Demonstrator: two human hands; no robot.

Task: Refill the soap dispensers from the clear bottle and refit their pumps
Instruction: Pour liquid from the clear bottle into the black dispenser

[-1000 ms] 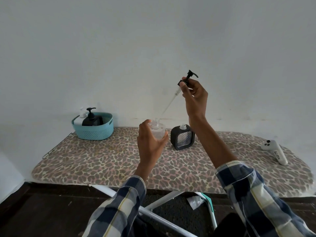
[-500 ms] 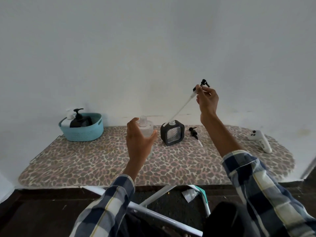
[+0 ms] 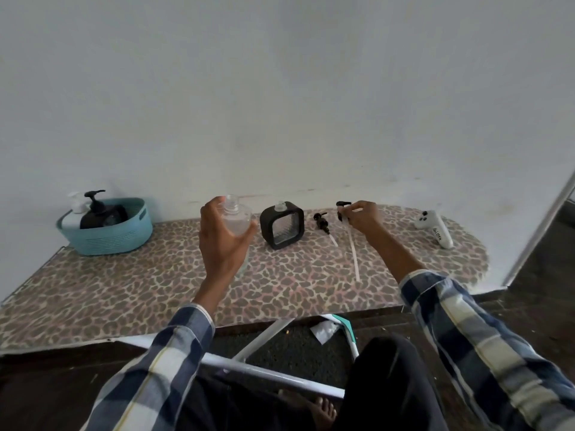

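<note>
My left hand (image 3: 222, 244) grips the clear bottle (image 3: 237, 217), upright and uncapped, above the leopard-print board (image 3: 124, 284). To its right a square black dispenser (image 3: 282, 224) stands on the board with its neck open. My right hand (image 3: 362, 216) pinches a black pump (image 3: 343, 209) by its head; its long clear tube (image 3: 354, 253) lies along the board towards me. A second black pump (image 3: 322, 223) with a shorter tube lies between the dispenser and my right hand.
A teal basket (image 3: 107, 231) at the back left holds a black pump bottle (image 3: 99, 213) and a white one (image 3: 74, 213). A white controller (image 3: 435, 228) lies at the board's right end. The wall runs right behind the board. White metal legs (image 3: 267, 373) cross below the front edge.
My right hand has come down from head height to the board, and the pump's tube now lies flat. The left hand still holds the bottle in about the same spot. The view tilted down.
</note>
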